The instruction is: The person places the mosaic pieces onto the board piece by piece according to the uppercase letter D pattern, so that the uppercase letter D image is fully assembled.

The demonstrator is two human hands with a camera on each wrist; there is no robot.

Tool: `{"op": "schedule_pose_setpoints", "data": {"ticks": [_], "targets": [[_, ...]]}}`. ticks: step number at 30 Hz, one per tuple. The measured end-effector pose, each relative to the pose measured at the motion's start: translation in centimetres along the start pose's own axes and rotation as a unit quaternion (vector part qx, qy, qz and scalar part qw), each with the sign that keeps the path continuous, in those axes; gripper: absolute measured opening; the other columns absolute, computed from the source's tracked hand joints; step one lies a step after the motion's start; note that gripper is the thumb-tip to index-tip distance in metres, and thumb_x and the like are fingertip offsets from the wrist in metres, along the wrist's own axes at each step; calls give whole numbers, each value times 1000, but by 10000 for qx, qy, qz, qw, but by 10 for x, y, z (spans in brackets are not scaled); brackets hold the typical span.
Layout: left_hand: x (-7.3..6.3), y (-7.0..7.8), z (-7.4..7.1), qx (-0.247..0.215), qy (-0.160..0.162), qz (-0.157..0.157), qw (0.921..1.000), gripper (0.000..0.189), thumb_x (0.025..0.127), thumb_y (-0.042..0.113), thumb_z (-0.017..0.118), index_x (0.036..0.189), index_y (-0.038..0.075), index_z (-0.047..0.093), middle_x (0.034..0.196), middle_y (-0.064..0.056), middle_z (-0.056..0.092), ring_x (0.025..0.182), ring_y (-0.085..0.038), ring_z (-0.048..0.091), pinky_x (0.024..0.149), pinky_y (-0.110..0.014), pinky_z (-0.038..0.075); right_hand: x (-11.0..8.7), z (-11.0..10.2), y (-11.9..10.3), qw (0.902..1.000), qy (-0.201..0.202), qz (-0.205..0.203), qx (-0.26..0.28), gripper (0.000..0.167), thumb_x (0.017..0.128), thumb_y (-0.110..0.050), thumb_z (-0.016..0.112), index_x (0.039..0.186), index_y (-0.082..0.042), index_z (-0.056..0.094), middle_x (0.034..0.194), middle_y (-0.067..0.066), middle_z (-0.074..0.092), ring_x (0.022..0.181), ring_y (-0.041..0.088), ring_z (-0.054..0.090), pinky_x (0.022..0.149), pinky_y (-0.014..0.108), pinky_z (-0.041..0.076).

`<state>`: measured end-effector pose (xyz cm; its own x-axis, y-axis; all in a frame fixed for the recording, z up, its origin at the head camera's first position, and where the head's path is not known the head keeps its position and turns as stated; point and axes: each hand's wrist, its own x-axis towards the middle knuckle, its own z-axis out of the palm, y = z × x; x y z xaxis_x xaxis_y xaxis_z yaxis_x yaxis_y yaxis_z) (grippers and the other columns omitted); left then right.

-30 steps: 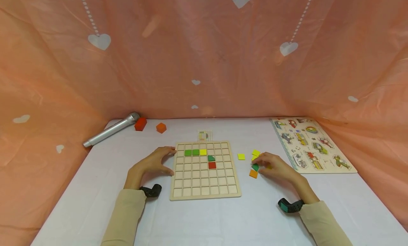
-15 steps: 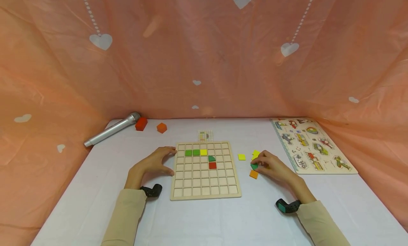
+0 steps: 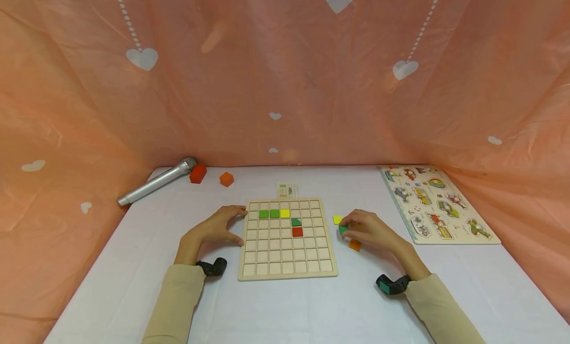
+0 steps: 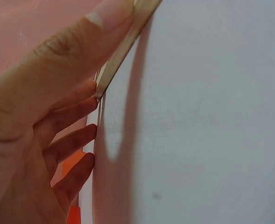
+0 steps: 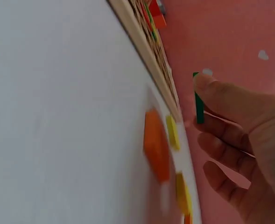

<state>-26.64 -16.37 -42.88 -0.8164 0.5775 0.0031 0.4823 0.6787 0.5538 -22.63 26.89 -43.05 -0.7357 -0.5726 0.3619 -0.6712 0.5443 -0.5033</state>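
Observation:
A wooden grid board (image 3: 274, 244) lies flat on the white table. In its squares sit two green square tiles, a yellow tile (image 3: 285, 213), a green rounded-corner tile (image 3: 296, 221) and a red tile (image 3: 297, 231). My left hand (image 3: 214, 228) touches the board's left edge with its thumb and fingertips, the fingers spread and loosely bent. Just off the board's right side, my right hand (image 3: 371, 229) pinches another green tile (image 5: 199, 105) between thumb and index finger, raised above the table. An orange tile (image 5: 155, 144) and yellow tiles lie beneath it, partly hidden in the head view.
Behind the board lies a small pattern card (image 3: 287, 190). A picture puzzle board (image 3: 438, 205) is at the back right. At the back left are a silver microphone (image 3: 156, 181), a red block (image 3: 198, 174) and an orange block (image 3: 226, 179). A pink curtain encloses the table.
My right hand has picked the green tile up from the pile and moved left with it toward the board. My left hand has stayed at the board's left edge.

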Motion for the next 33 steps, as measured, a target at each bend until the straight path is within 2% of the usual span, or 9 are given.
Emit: {"op": "schedule_pose_setpoints", "data": {"ticks": [6, 12, 16, 23, 28, 33], "targets": [[1, 0, 1, 93, 63, 138, 9998, 80, 64, 30, 85, 129, -1, 51, 138, -19, 43, 130, -38, 34, 109, -52, 26, 24, 9, -18, 9994, -123, -230, 234, 20, 80, -11, 72, 100, -6, 67, 96, 1, 64, 85, 13, 57, 73, 30, 51], [1, 2, 0, 23, 49, 76, 10000, 80, 64, 28, 85, 130, -1, 50, 139, -19, 43, 131, -38, 33, 109, -52, 25, 42, 23, -38, 9996, -141, 45, 237, 23, 80, -18, 73, 100, -7, 68, 96, 1, 64, 83, 17, 57, 72, 35, 51], [0, 1, 0, 90, 62, 115, 9999, 79, 64, 28, 85, 129, -1, 51, 139, -19, 43, 130, -38, 33, 109, -52, 26, 50, 35, -49, 9997, -86, 130, 199, 24, 79, -19, 75, 99, -7, 69, 93, 0, 64, 80, 19, 58, 71, 33, 51], [0, 0, 0, 85, 75, 110, 9999, 80, 64, 29, 85, 129, -1, 51, 138, -19, 43, 130, -38, 33, 109, -52, 26, 56, 51, -62, 9996, -177, 174, 125, 21, 78, -16, 75, 96, -8, 69, 88, -1, 63, 76, 13, 58, 70, 26, 48], [0, 1, 0, 53, 70, 90, 9999, 80, 63, 28, 85, 129, 0, 51, 138, -19, 43, 130, -38, 33, 109, -52, 26, 57, 61, -63, 9996, -249, 136, 49, 20, 76, -21, 77, 93, -11, 70, 81, -3, 61, 71, 10, 53, 63, 21, 45], [-1, 1, 0, -20, 41, 8, 10000, 82, 64, 29, 85, 131, 0, 49, 139, -18, 42, 131, -37, 32, 109, -52, 25, 56, 67, -62, 9991, -374, 170, -87, 19, 77, -24, 77, 92, -13, 71, 84, -6, 62, 73, 7, 50, 63, 20, 43]]}}
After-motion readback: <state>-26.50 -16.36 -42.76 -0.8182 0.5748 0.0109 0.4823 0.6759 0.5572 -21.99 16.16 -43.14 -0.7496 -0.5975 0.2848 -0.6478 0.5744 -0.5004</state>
